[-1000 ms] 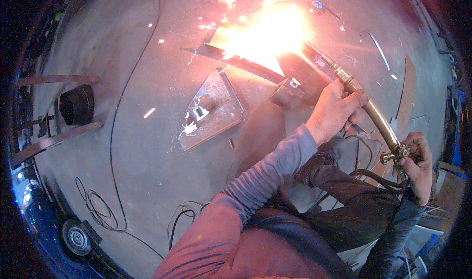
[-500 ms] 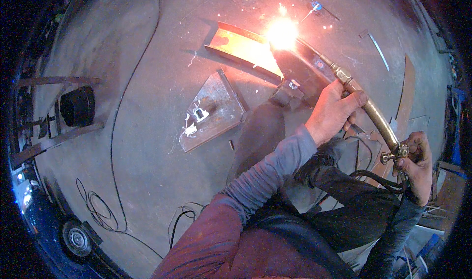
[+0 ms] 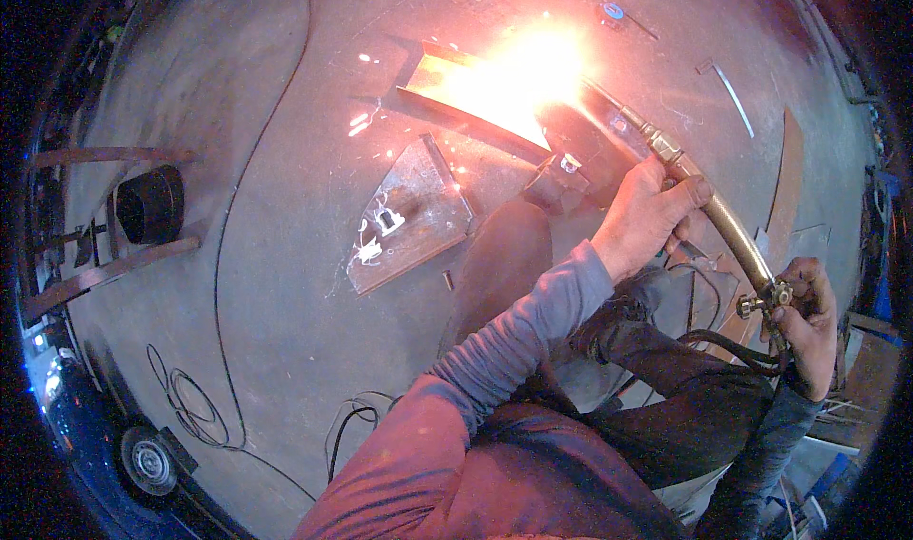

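My left hand is closed round the barrel of a long brass cutting torch. My right hand has its fingers wrapped at the rear valve end, where dark hoses join. The torch's tip reaches a white glare with sparks, which hides much of a steel channel piece on the floor. Just this side of the channel lies a small dark steel block. A triangular steel plate with white scraps on it is to the left, beside my bent knee.
Curved steel bars and a black round object are at the left, with cables and a dark blue car's wheel lower down. Steel strips lie at the right; a blue disc tool lies at the back.
The glare shrank half a second ago, showing more of the orange-lit channel, and has grown again with sparks falling leftward. Both hands and the torch are almost unmoved.
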Demonstrator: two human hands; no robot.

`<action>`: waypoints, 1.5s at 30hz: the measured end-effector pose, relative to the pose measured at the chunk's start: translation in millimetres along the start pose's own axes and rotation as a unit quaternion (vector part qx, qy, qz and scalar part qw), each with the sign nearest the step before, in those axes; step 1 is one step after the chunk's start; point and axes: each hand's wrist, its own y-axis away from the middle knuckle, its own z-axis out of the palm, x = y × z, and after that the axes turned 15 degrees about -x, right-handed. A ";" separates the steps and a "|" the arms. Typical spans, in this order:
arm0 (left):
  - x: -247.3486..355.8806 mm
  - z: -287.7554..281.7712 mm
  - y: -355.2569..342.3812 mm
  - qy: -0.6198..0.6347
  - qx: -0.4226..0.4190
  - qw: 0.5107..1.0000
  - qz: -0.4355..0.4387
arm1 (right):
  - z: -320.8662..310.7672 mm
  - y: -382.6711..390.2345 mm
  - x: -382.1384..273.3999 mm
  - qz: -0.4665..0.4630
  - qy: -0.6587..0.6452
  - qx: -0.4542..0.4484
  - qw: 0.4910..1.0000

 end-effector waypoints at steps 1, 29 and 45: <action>0.8 0.1 0.3 0.000 -0.001 1.000 -0.004 | -0.4 0.1 0.7 0.007 0.003 0.002 1.000; -7.9 -2.0 -4.0 0.017 0.004 1.000 0.016 | -2.7 2.0 6.0 0.011 0.035 0.019 0.999; -8.4 -1.7 -3.9 0.005 -0.001 0.999 0.032 | 2.5 1.0 0.0 0.007 0.013 0.008 1.000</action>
